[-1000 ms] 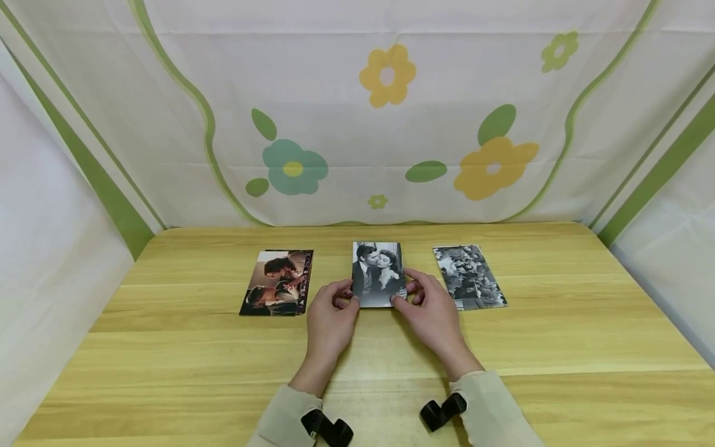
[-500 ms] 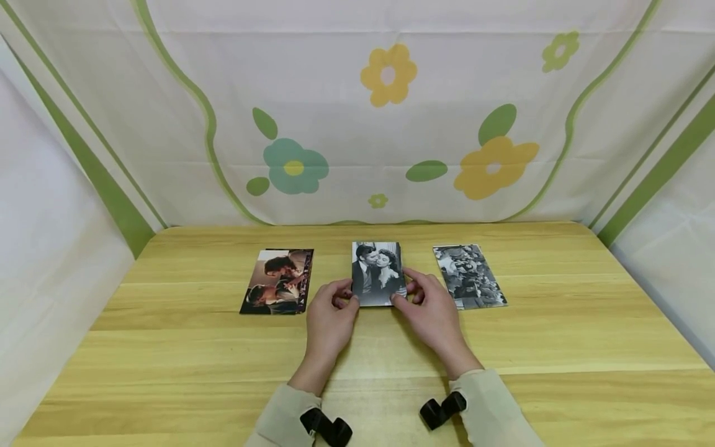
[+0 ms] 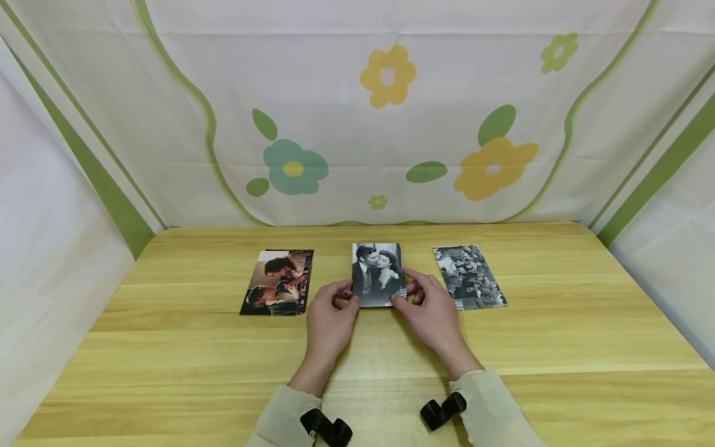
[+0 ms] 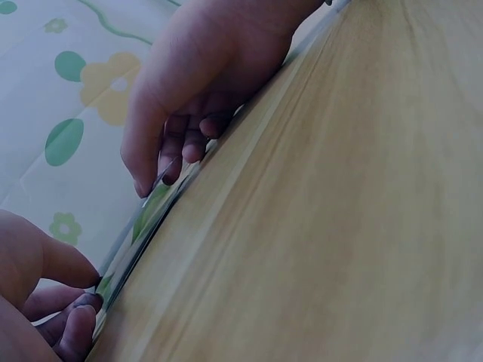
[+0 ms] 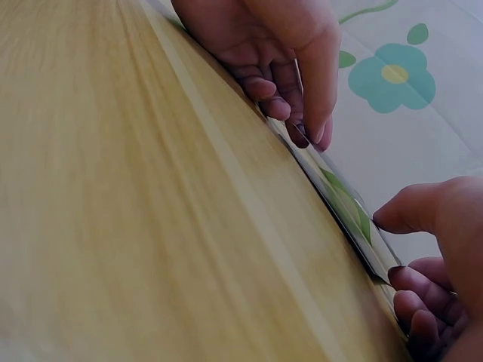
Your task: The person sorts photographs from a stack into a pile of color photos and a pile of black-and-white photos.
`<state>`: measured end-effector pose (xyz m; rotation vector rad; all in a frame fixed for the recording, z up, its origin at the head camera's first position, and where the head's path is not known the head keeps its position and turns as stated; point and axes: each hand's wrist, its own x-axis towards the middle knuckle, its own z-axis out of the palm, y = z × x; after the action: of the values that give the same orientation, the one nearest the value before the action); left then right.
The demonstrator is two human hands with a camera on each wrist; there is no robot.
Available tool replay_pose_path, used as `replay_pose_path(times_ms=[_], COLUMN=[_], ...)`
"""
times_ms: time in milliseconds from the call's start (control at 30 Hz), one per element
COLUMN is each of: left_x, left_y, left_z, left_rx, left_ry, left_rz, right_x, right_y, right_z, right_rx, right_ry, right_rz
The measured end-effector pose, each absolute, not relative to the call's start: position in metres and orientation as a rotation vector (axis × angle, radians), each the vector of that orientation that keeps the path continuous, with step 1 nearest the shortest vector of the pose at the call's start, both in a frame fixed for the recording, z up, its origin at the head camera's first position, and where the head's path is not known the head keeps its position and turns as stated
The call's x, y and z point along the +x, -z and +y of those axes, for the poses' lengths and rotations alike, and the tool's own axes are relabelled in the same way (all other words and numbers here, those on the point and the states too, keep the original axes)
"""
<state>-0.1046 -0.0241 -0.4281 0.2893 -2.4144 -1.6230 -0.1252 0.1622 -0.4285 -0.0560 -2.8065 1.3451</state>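
Note:
A black-and-white photo of a couple [image 3: 377, 272] lies in the middle of the wooden table [image 3: 558, 335]. My left hand [image 3: 349, 302] pinches its lower left corner, and my right hand [image 3: 399, 299] pinches its lower right corner. In the left wrist view the left hand [image 4: 89, 292] has its thumb above and its fingers below the photo's thin edge [image 4: 147, 219]; the right hand [image 4: 162, 170] touches the far end. The right wrist view shows the right hand [image 5: 389, 253] at the near corner of the photo [image 5: 343, 204], with the left hand [image 5: 302, 132] beyond it.
A colour photo of a couple [image 3: 277, 282] lies left of the middle one. A grey crowd photo [image 3: 468, 277] lies to its right. A flowered cloth backdrop [image 3: 385, 112] stands behind the table and along both sides.

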Motion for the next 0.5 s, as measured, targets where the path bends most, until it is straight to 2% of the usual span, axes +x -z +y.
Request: replay_pose_path(times_ms=[500], left_x=[-0.1036], left_y=[0.4273], left_z=[-0.0236], left_rx=[0.284], left_ry=[1.638], left_rz=[-2.397], right_x=[-0.1246], right_y=[0.4278], right_z=[0.1631], right_rx=[-0.072], right_ry=[-1.391], right_rz=[-2.803])
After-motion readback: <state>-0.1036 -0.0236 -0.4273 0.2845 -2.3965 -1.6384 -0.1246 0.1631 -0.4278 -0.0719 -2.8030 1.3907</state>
